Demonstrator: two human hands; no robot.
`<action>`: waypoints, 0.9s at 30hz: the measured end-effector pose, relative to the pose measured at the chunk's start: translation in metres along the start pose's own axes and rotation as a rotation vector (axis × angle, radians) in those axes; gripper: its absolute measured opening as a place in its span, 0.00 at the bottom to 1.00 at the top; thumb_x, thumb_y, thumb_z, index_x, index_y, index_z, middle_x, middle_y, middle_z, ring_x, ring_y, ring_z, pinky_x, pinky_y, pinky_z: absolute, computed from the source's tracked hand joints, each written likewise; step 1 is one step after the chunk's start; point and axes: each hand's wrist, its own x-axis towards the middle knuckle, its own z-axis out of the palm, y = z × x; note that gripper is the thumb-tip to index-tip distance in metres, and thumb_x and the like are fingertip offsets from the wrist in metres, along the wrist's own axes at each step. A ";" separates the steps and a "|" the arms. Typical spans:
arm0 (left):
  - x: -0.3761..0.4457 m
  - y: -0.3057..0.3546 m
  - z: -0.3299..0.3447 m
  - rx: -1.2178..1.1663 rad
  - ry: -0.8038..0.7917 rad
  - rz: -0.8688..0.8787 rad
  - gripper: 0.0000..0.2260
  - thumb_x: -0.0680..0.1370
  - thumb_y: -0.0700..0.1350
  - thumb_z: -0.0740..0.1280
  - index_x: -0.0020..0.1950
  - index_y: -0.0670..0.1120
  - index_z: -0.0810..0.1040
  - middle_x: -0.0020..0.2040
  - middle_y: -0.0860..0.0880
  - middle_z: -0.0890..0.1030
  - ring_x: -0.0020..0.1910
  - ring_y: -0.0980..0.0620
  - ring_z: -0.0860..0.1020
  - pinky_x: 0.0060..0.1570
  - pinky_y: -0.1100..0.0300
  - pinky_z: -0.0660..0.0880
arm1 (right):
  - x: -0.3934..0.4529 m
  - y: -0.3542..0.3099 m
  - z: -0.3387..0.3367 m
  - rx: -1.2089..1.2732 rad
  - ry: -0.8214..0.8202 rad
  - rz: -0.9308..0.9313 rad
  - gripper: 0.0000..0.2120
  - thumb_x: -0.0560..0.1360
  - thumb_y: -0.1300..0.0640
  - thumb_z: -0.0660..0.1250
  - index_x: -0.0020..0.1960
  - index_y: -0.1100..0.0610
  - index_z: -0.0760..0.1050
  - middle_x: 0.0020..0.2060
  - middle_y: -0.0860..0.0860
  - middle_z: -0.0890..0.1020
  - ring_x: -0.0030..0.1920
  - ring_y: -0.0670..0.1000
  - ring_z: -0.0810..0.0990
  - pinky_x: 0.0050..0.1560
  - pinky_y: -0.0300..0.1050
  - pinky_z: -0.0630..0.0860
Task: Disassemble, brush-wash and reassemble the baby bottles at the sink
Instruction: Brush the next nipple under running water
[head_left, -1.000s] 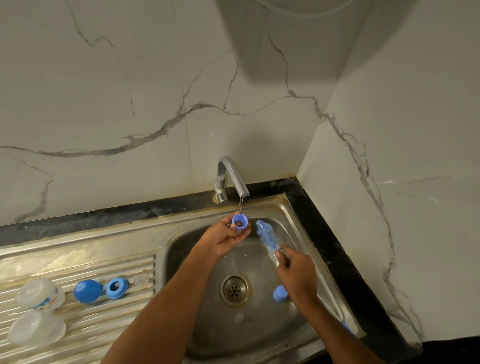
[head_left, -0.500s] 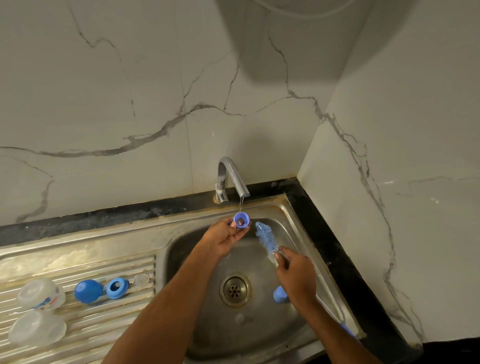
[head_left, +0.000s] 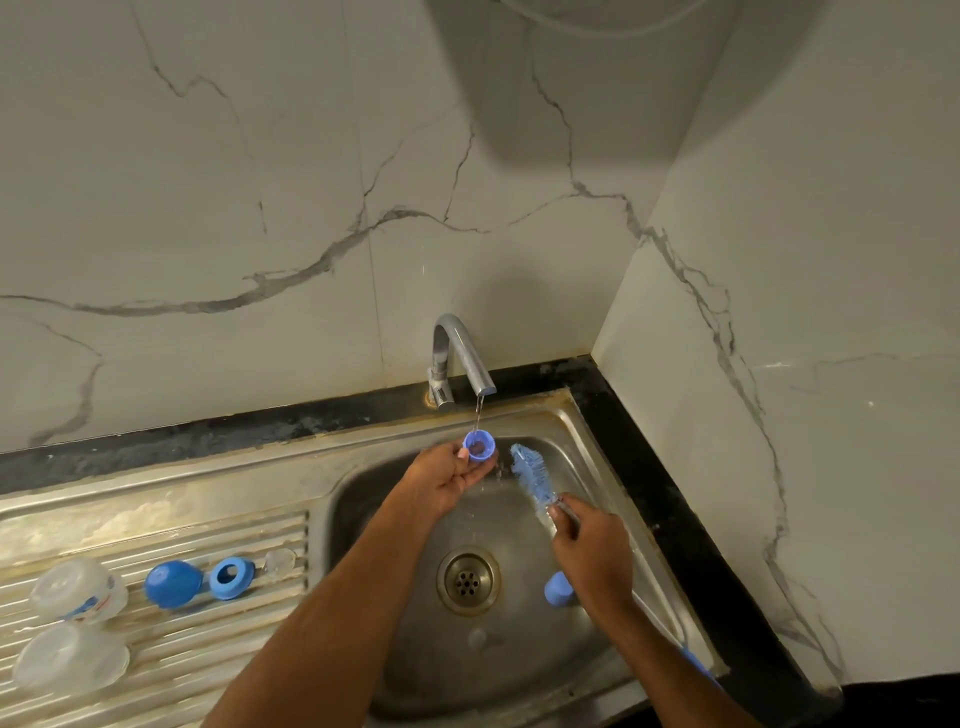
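Blue plastic ring (head_left: 479, 447) under thin water stream (head_left: 478, 410)

The right hand (head_left: 592, 551) hides most of the brush (head_left: 531, 474) handle and part of a blue piece (head_left: 556, 590).

- No readable text, brand or number anywhere.
- Clear bottle (head_left: 78, 590) on the drainboard has red-and-blue print, too blurred to read.
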 end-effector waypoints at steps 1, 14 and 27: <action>0.001 0.004 -0.001 -0.036 0.005 0.009 0.12 0.80 0.27 0.58 0.61 0.34 0.74 0.60 0.35 0.79 0.60 0.39 0.80 0.58 0.48 0.79 | 0.001 0.000 0.000 0.004 0.002 -0.005 0.09 0.79 0.54 0.67 0.40 0.46 0.74 0.31 0.38 0.76 0.34 0.37 0.78 0.33 0.29 0.73; 0.002 -0.007 0.008 0.007 0.074 0.014 0.13 0.79 0.26 0.60 0.63 0.33 0.74 0.62 0.34 0.76 0.63 0.39 0.77 0.56 0.50 0.78 | 0.001 0.008 0.003 0.015 -0.007 -0.028 0.09 0.80 0.55 0.66 0.40 0.47 0.75 0.30 0.38 0.76 0.39 0.34 0.78 0.34 0.28 0.73; 0.010 -0.018 -0.012 0.538 0.284 0.331 0.12 0.73 0.35 0.76 0.54 0.44 0.84 0.52 0.41 0.85 0.50 0.46 0.85 0.53 0.50 0.83 | 0.005 0.001 0.011 -0.035 -0.092 -0.075 0.07 0.80 0.53 0.66 0.42 0.46 0.77 0.32 0.41 0.78 0.33 0.38 0.76 0.33 0.31 0.68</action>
